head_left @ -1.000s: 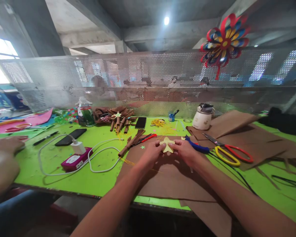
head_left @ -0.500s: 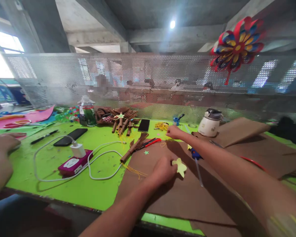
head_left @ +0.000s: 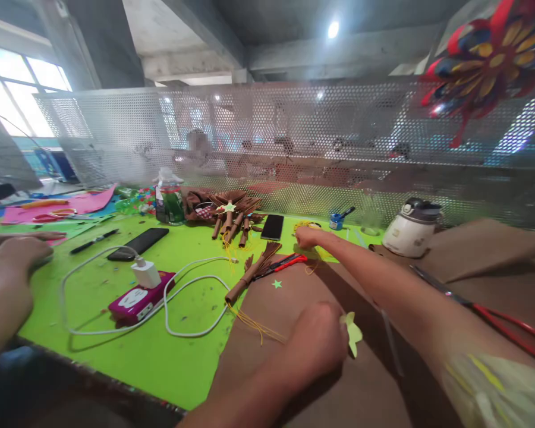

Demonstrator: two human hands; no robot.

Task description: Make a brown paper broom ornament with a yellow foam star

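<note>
My left hand [head_left: 321, 336] is closed on a pale yellow paper star [head_left: 353, 336] with rounded points, held just above the brown paper sheet [head_left: 267, 333]. Farther forward, my right hand [head_left: 307, 236] reaches past the sheet's far edge with its fingers bent down and closed. What they pinch, if anything, is hidden. Yellow threads [head_left: 304, 224] lie right behind it. A rolled, fringed brown paper tassel [head_left: 252, 274] with yellow strings rests at the sheet's left edge. Next to it are red-handled scissors [head_left: 289, 260] and a small green star [head_left: 277, 284].
Another person's hand [head_left: 20, 255] rests at the left. Around lie a purple power adapter [head_left: 138, 300] with a white cable, phones [head_left: 138, 244], and a bundle of brown tassels [head_left: 234, 223]. A glue jar [head_left: 336, 220], a white flask [head_left: 411, 229] and large scissors [head_left: 485, 309] stand or lie rightward.
The view has turned and shifted, so the large scissors at the right show more fully. My left hand, still holding the yellow star, appears nearer. My right hand has moved slightly left toward the tassel.
</note>
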